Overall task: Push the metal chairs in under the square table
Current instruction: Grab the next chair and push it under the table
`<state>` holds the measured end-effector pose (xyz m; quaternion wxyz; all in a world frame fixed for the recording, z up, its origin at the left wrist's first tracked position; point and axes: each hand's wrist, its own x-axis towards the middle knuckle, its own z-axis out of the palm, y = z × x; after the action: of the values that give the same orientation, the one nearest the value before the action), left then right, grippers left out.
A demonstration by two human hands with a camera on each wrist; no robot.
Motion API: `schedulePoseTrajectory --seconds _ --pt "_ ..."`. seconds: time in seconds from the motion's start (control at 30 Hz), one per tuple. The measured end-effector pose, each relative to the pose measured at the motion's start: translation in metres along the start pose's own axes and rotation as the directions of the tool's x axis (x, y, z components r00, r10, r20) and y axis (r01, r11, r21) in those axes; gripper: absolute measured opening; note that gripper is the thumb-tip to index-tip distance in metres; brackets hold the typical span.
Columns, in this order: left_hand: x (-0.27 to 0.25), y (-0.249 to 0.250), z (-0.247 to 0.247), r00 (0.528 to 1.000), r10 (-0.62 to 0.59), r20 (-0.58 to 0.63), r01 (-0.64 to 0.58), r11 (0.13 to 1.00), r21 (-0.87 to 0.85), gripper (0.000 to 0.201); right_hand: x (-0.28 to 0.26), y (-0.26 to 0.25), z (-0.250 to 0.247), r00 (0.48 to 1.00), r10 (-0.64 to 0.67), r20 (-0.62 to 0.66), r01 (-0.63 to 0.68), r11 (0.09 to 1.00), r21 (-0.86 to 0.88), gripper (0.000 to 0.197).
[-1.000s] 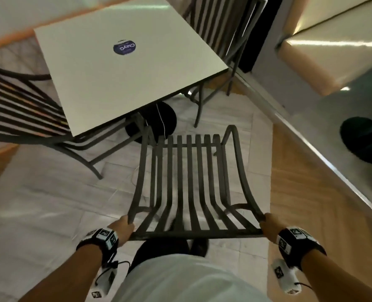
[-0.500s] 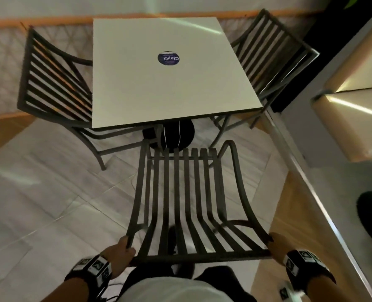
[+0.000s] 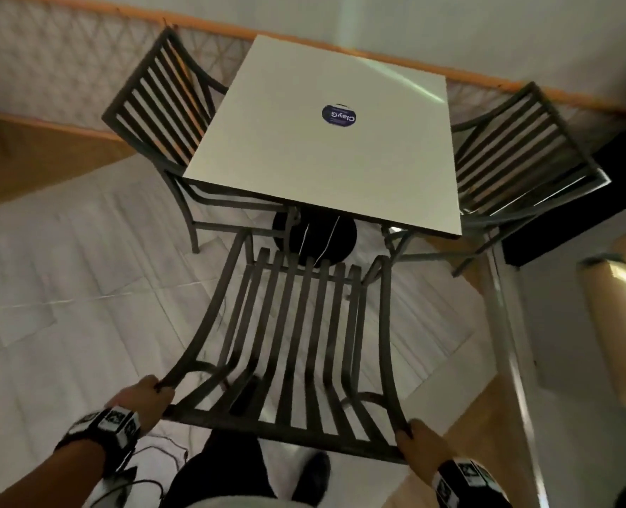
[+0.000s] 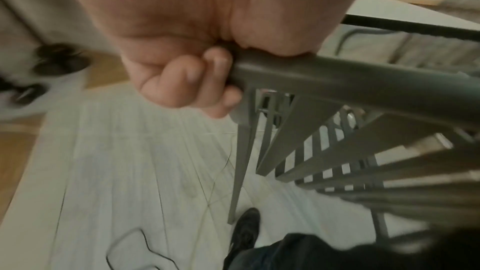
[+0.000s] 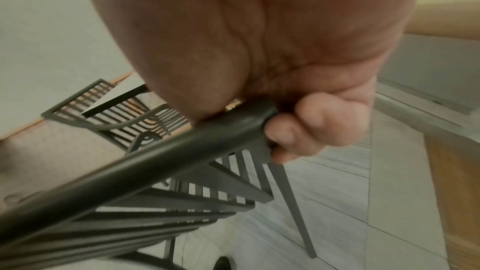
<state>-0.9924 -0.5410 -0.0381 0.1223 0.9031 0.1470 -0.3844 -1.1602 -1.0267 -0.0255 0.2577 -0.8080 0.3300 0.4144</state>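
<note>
A dark slatted metal chair [image 3: 297,342] stands in front of me, its seat front just short of the white square table [image 3: 326,152]. My left hand [image 3: 143,397] grips the left end of the chair's top rail [image 4: 337,77]. At the rail's right end [image 5: 155,163] my right hand [image 3: 418,445] is wrapped round the corner. In the wrist views the fingers [image 4: 187,85] [image 5: 314,122] curl under the bar. Two more metal chairs, one on the left [image 3: 157,108] and one on the right [image 3: 520,152], sit tucked against the table's sides.
The table's black round base [image 3: 315,232] shows beyond the held chair's seat. A metal floor rail [image 3: 506,342] and a tan counter [image 3: 619,324] run along the right. A thin cable [image 4: 135,249] lies on the pale tiled floor by my black shoe [image 3: 311,478].
Over the last second the chair has moved closer to the table with both hands still on its top rail. My view has swung to face the table squarely.
</note>
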Motion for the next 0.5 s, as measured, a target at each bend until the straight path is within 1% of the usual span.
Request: schedulePoseTrajectory --seconds 0.1,0.2,0.27,0.33,0.4,0.5 --pt "-0.011 -0.003 0.006 0.995 -0.089 -0.044 0.082 0.987 -0.135 0.036 -0.002 -0.002 -0.009 1.0 0.019 0.021 -0.018 0.999 -0.041 0.033" --pt "-0.014 -0.001 0.006 0.992 -0.122 -0.039 0.112 0.973 -0.201 0.037 0.005 -0.002 -0.018 0.999 0.028 0.029 -0.026 0.996 -0.084 0.041" --pt "-0.013 0.004 0.005 0.993 -0.119 -0.014 0.114 0.978 -0.176 0.037 0.013 -0.002 -0.025 0.999 0.019 0.035 -0.015 0.995 -0.097 0.038" --pt "-0.012 0.011 0.002 0.993 -0.115 0.012 0.116 0.984 -0.138 0.039 0.019 -0.007 -0.036 0.998 0.037 0.054 -0.032 0.995 -0.09 0.033" --pt "-0.008 0.016 -0.001 0.994 -0.106 0.041 0.109 0.989 -0.103 0.043 0.027 -0.012 -0.047 0.994 0.073 0.081 -0.068 0.996 -0.066 0.039" --pt "-0.002 0.029 -0.005 0.994 -0.085 0.07 0.089 0.994 -0.07 0.045 0.036 -0.016 -0.063 0.99 0.121 0.067 -0.118 0.992 -0.048 0.045"
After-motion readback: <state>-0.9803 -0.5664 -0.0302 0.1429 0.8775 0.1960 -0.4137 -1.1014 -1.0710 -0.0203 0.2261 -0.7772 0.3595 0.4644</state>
